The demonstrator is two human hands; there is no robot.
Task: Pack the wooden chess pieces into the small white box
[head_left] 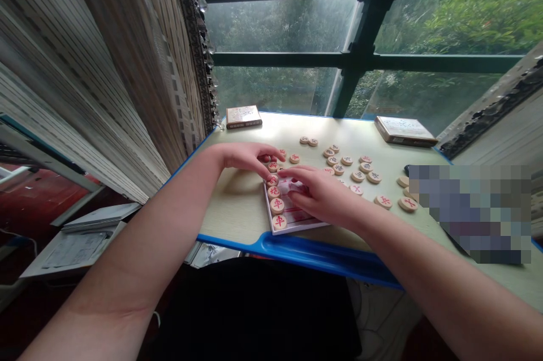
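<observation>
Round wooden Chinese chess pieces lie between and around both hands. My left hand (248,157) reaches over the far left corner of a shallow white box (301,228), thumb and fingers apart around a red-marked piece (272,167). Its thumb tip meets another chess piece (272,180) at the box's left side. Over the box is my right hand (318,190), fingers curved and thumb apart, with its fingertips close to that same piece. Along the box's left wall a row of red-marked pieces (277,206) lies face up. The right hand hides part of the box.
Loose chess pieces (357,176) are scattered over the pale table (229,202), which has a blue edge (322,256). A small box (244,116) stands back left, a flatter box (405,130) back right. A blurred-out patch (475,214) covers the right side. Curtains flank the window.
</observation>
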